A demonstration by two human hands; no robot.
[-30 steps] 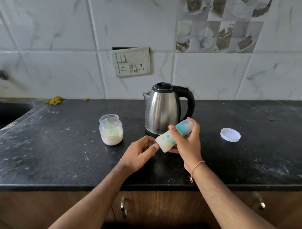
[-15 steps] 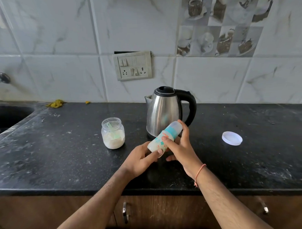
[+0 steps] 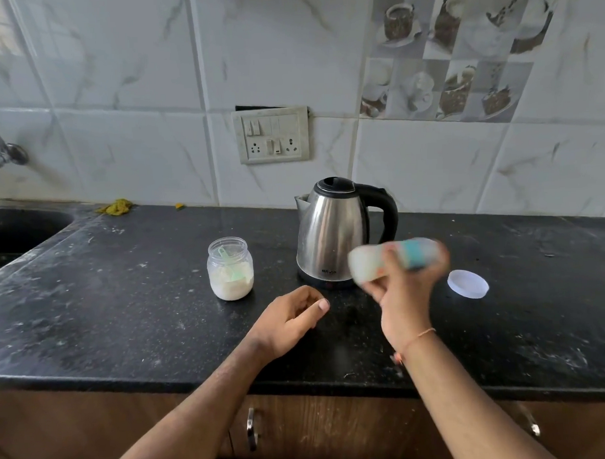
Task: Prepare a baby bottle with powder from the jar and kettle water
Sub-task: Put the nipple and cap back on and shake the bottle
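**Bottle gripped sideways in right hand, left hand idle**

While motion blur smears it, the baby bottle (image 3: 394, 260) reads as lying roughly horizontal, held above the bench (image 3: 91, 305) at centre-right of frame, overlapping the lower right of the kettle (image 3: 335, 231). Right hand (image 3: 399, 294) grips it from below, fingers curled round the body; teal band of bottle toward the right end, pale whitish end toward the left. Bottle contents can't be told due to blur.

Left hand (image 3: 290, 319) sits low at frame centre, fingers loosely curled, holding nothing; whether it touches the bench or hovers just above, can't tell. It's apart from the bottle and from the jar.

Jar (image 3: 230, 269): clear glass, upright on bench, left of kettle, no lid on. White powder fills approx the lower half; a pale green scoop (image 3: 231, 264) stands tilted inside.

Kettle: steel body w/ black lid and handle, upright, handle to the right, spout to the left, lid down.

White round lid (image 3: 467, 284) lies flat on bench at right of frame, just right of the bottle hand, not touching it.

Other: thin orange thread band (image 3: 416, 338) on right wrist. Switch/socket plate (image 3: 274, 136) on tiled wall above kettle. Sink (image 3: 16, 232) and tap (image 3: 0, 150) at left edge. Yellow scrap (image 3: 117, 206) at back of bench near sink. Wooden cabinet fronts w/ metal handles below bench edge.
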